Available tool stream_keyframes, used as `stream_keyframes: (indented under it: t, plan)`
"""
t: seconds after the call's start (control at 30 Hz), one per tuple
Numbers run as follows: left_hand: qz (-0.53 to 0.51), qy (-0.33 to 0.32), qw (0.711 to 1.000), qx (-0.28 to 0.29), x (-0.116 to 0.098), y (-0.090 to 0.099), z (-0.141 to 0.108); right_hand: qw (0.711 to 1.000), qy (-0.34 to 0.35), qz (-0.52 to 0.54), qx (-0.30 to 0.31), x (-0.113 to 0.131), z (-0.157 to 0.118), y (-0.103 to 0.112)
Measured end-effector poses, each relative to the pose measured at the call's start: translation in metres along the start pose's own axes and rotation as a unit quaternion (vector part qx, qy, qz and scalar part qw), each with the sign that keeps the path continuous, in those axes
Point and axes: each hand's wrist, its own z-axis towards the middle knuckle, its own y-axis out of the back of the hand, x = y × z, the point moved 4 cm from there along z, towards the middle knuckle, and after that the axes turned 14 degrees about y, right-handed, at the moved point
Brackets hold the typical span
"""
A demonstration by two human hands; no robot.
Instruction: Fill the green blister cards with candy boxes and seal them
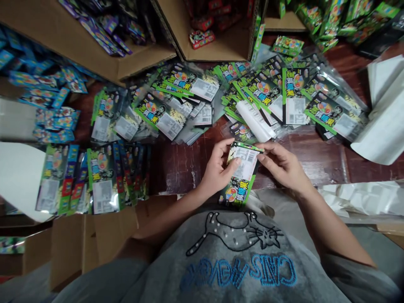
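A printed candy packet (241, 168), black and green with a white barcode panel and coloured lettering, is held close to my body at the table's front edge. My left hand (221, 165) grips its left side, with the thumb lying over the printed panel. At the upper right corner, my right hand (280, 165) pinches the packet between thumb and fingers. Just beyond the hands lies a rolled white paper sheet (255, 121) among flat printed packets (162, 115) in clear plastic. Whether anything is inside the held packet I cannot tell.
Cardboard boxes at the back hold purple packs (109, 35), red packs (202, 38) and green packs (331, 19). Blue packs (57, 122) are heaped at left. Filled packets (102, 179) stand in a row at front left. White paper (383, 122) lies at right on the dark table (176, 164).
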Motion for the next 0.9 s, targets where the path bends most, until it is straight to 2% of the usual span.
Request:
stream_keyframes:
  t: [0.17, 0.27, 0.3, 0.37, 0.47, 0.5, 0.63, 0.7, 0.8, 0.9]
  plan:
    - [0.027, 0.074, 0.995, 0.06, 0.005, 0.025, -0.003, 0.998, -0.002, -0.02, 0.051, 0.002, -0.001, -0.011]
    - [0.038, 0.11, 0.992, 0.057, 0.004, 0.042, -0.001, 0.996, 0.03, -0.067, 0.059, 0.006, 0.0, -0.021]
    - [0.034, 0.117, 0.992, 0.045, 0.002, 0.047, 0.0, 0.996, 0.034, -0.07, 0.053, 0.006, 0.0, -0.025]
    - [0.021, 0.122, 0.992, 0.016, 0.0, 0.053, 0.003, 0.999, 0.032, -0.042, -0.002, 0.005, -0.002, -0.033]
    - [-0.003, 0.125, 0.992, 0.001, -0.004, 0.051, 0.007, 0.992, 0.009, 0.026, -0.125, 0.002, -0.005, -0.04]
    - [-0.01, 0.126, 0.992, 0.002, -0.005, 0.05, 0.007, 0.989, -0.003, 0.036, -0.146, 0.001, -0.006, -0.042]
    - [-0.045, 0.124, 0.991, -0.006, -0.008, 0.045, 0.01, 0.994, -0.054, 0.014, -0.099, 0.004, -0.002, -0.041]
    - [-0.041, 0.121, 0.992, 0.002, -0.012, 0.045, 0.012, 0.996, -0.026, -0.019, -0.077, 0.01, 0.002, -0.035]
    - [-0.005, 0.123, 0.992, 0.03, -0.02, 0.045, 0.016, 0.995, 0.029, -0.041, -0.09, 0.017, 0.005, -0.029]
    - [0.02, 0.13, 0.99, 0.045, -0.029, 0.047, 0.018, 0.996, 0.034, -0.046, -0.068, 0.023, 0.01, -0.029]
